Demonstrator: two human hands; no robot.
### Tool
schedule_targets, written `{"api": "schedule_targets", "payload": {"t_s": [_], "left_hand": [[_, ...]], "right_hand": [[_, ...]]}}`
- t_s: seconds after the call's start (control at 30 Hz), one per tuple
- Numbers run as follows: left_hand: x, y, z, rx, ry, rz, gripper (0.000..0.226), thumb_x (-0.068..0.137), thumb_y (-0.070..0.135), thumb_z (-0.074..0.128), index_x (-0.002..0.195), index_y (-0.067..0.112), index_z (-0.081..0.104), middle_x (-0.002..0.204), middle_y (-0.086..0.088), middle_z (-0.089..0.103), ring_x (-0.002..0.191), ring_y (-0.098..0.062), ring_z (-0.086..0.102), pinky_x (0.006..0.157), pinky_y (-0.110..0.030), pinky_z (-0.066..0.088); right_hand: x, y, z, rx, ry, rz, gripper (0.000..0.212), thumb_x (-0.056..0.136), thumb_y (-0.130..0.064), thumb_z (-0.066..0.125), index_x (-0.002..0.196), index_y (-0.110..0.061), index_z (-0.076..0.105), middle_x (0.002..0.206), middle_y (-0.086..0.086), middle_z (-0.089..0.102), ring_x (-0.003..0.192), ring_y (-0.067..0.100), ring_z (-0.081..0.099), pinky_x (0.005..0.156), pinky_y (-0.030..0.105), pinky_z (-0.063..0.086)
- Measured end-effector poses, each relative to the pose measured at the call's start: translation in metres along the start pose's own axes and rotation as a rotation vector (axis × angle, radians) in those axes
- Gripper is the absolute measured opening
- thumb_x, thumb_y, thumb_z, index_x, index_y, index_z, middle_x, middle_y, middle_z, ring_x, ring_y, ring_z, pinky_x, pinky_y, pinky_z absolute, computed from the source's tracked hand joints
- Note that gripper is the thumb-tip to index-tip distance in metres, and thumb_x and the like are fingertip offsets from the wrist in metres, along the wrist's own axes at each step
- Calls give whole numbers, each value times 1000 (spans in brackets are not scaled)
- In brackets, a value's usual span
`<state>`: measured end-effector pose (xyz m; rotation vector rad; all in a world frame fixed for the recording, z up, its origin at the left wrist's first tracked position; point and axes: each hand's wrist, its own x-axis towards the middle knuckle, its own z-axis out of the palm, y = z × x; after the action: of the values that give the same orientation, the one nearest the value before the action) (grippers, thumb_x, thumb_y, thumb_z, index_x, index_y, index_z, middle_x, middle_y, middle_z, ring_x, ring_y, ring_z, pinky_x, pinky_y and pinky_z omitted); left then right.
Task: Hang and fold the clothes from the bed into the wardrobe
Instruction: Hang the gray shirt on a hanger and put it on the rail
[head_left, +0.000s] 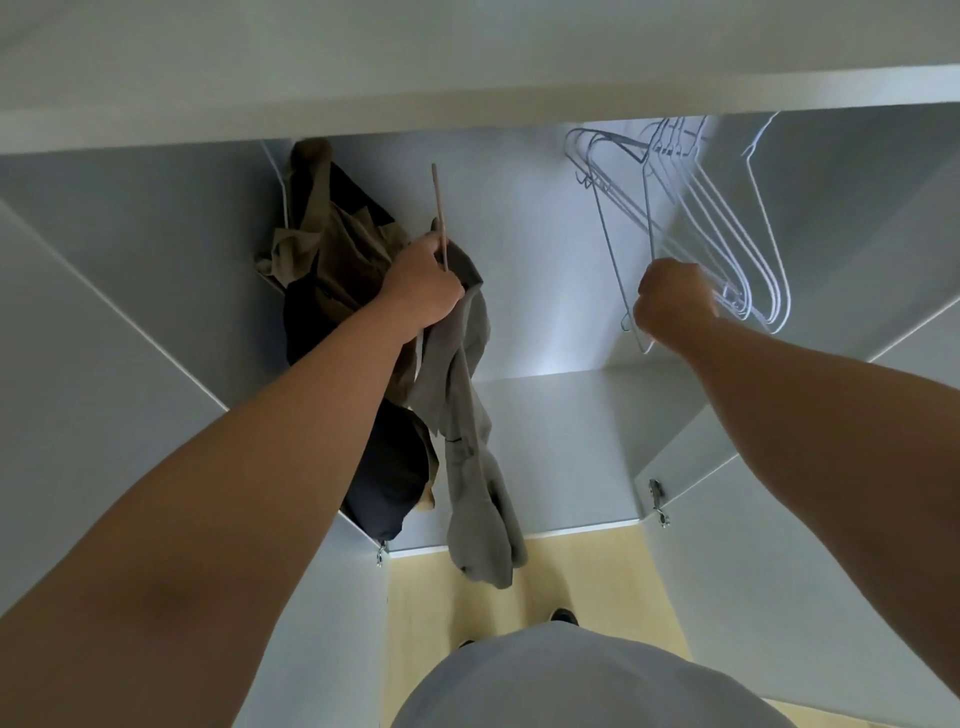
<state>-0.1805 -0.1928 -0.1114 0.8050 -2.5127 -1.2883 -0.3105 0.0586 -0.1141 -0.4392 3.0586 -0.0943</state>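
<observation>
I stand in front of the open white wardrobe (545, 260) with both arms raised. My left hand (423, 286) grips a grey garment (475, 457) together with the thin hook of a hanger (439, 213); the garment hangs down past the wardrobe floor edge. Just left of it hang an olive-brown garment (332, 244) and a dark one (387, 467). My right hand (672, 304) is curled round the lower end of a bunch of several bare white wire hangers (727, 234), which hang at the right under the top shelf.
The wardrobe's top shelf (467, 104) runs across above the hangers. Open doors stand at the left (104, 389) and right (831, 493), with hinges at their lower corners. The white wardrobe floor (561, 441) and light wood room floor (587, 582) lie below.
</observation>
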Motion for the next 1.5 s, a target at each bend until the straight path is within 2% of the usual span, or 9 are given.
{"api": "schedule_targets", "payload": {"t_s": [0.2,0.4,0.57,0.83,1.0,1.1,1.23,1.4,1.5], "left_hand": [[0,10,-4,-50,109,64,59,90,6,71,144,16,50,122,-3,66,113,-14,62,104,-30,49],[12,7,-16,-274,241,41,41,85,3,76,98,28,47,99,4,69,92,-4,66,83,-20,53],[21,4,-21,-353,344,50,34,84,4,78,84,28,53,81,9,66,76,-2,64,66,-11,49],[26,3,-23,-478,398,87,40,79,-13,68,88,26,60,94,3,66,82,-6,63,56,-5,45],[31,2,-30,-451,454,93,45,85,-16,56,91,28,62,93,7,61,85,-3,59,61,-6,47],[34,4,-36,-439,481,98,46,86,-15,55,93,29,64,99,5,64,88,-4,60,58,-3,46],[44,6,-49,-390,562,78,47,87,-17,52,91,28,66,100,5,65,93,-10,63,85,-23,58],[50,9,-56,-362,628,26,45,88,-15,45,99,22,69,110,-1,68,88,-8,63,75,-17,57],[48,6,-53,-371,640,-38,41,92,-8,43,113,16,69,118,-5,66,98,-17,63,91,-30,57]], "right_hand": [[-5,-6,1,50,-25,30,34,82,-2,58,114,-12,66,113,18,67,105,40,65,89,45,56],[-13,-33,-3,-51,-55,-25,17,77,-10,60,95,-13,62,85,7,58,83,34,62,72,37,49],[-19,-46,-2,-160,-37,-83,7,73,-10,59,79,-14,60,72,5,59,55,22,49,51,27,33],[-30,-52,23,-481,54,-233,12,73,-9,55,68,-20,55,68,-4,58,53,17,48,47,23,26],[-37,-65,30,-483,91,-302,15,75,-6,56,68,-19,54,71,-4,58,58,17,52,61,24,46],[-39,-71,31,-461,104,-332,16,75,-7,56,66,-18,52,69,-3,56,55,18,50,62,25,47],[-42,-71,32,-450,105,-340,14,73,-6,57,67,-18,54,68,-3,57,53,18,50,58,25,43],[-46,-76,27,-417,121,-359,16,72,-4,57,66,-19,54,67,-4,56,53,16,50,54,23,38],[-51,-75,30,-397,147,-380,18,73,-3,57,66,-19,53,66,-3,53,51,15,47,47,22,28]]}}
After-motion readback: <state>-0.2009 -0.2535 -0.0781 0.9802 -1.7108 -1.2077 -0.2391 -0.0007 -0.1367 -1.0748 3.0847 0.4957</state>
